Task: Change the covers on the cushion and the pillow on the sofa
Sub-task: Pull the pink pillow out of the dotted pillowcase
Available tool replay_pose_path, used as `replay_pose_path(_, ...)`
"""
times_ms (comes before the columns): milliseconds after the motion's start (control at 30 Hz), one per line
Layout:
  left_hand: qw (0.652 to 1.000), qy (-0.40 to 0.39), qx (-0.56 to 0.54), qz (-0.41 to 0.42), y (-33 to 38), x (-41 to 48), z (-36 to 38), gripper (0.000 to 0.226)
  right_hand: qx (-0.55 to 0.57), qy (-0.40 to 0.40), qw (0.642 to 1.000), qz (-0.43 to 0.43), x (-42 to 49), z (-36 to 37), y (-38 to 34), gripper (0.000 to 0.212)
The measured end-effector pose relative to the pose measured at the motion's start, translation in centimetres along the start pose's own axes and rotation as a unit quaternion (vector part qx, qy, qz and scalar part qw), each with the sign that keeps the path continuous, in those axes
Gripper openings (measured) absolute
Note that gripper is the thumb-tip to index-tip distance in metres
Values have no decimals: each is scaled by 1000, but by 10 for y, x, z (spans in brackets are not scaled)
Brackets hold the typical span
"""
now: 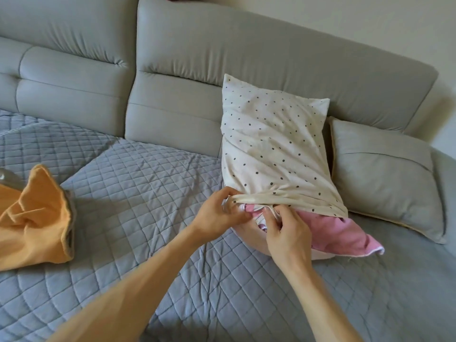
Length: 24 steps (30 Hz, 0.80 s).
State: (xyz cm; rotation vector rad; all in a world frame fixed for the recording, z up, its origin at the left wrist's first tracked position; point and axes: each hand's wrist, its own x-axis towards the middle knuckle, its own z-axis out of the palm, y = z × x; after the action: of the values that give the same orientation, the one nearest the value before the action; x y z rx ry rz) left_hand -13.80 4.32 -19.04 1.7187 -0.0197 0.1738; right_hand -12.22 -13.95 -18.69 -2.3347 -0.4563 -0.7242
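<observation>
Left hand (pixel 217 215) and right hand (pixel 286 233) fingers gripped the near hem of a cream black-dotted fabric pillowcase (pixel 274 144) half-holding a pink pillow (pixel 340 230).

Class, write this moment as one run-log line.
dotted cover: partly over pink pillow | left hand: grips cover hem | right hand: pinches hem

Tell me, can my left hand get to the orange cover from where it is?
Probably yes, once freed: the left hand grips the hem of the dotted cover. Only open quilted throw lies between it and the orange cover, on its own side.
</observation>
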Motion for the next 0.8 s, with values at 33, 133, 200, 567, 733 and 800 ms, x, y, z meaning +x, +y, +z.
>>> replay_pose_path(33,1000,10,13,4,1,0,2,31,6,2,1000,8,1,1,-1,18)
replay_pose_path(133,999,24,30,8,2,2,0,32,34,10,999,24,3,4,-3,20)
replay_pose_path(200,1000,12,9,0,4,3,-4,39,77,12,996,44,6,1,-4,26)
replay_pose_path(567,995,-60,-81,-18,21,1,-6,45,151,-6,982,110,8,-7,0,29)
replay_pose_path(733,999,-19,37,20,7,7,-1,60,209,-1,960,188,15,-12,1,30)
replay_pose_path(800,994,24,87,59,-1,12,3,63,264,11,940,214,20,-17,-4,31)
